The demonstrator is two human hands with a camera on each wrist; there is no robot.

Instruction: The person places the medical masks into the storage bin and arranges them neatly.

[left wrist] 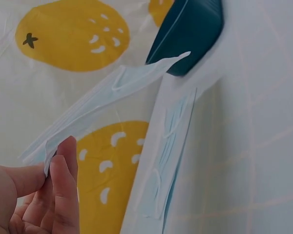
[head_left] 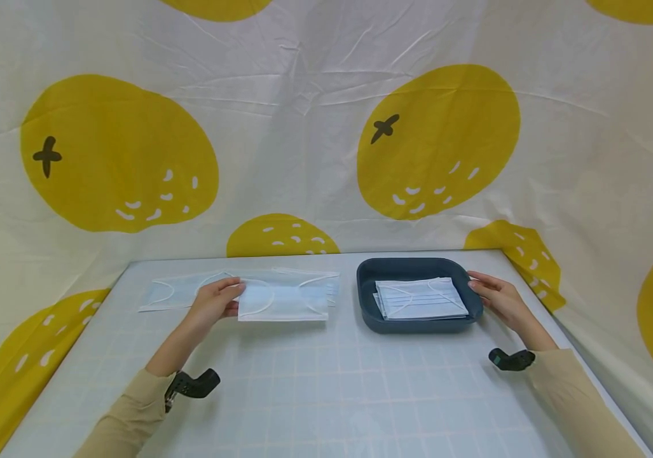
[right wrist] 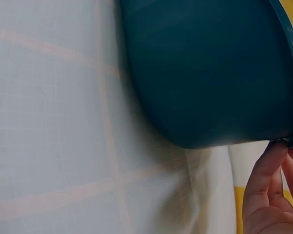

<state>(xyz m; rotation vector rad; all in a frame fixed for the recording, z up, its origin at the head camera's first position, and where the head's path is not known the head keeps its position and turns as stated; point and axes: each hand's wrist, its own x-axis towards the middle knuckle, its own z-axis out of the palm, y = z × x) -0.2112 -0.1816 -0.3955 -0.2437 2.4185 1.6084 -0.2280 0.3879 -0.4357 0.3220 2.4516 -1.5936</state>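
Note:
My left hand (head_left: 214, 299) pinches the left edge of a pale blue face mask (head_left: 286, 300), thumb against fingers. In the left wrist view that mask (left wrist: 105, 100) stretches out from the fingertips, raised over another mask (left wrist: 161, 165) lying on the table. More face masks (head_left: 171, 291) lie flat behind my left hand. To the right stands a dark teal tray (head_left: 418, 327) with a stack of face masks (head_left: 425, 298) inside, white ear loops on top. My right hand (head_left: 500, 302) grips the tray's right rim; in the right wrist view, fingertips (right wrist: 277, 148) sit right under it.
The light table (head_left: 326, 394) has a faint grid pattern. Behind it and at both sides hangs a white cloth (head_left: 292, 140) with large yellow fruit prints. A black wrist camera sits at each cuff, the left one (head_left: 197, 383) and the right one (head_left: 512, 359).

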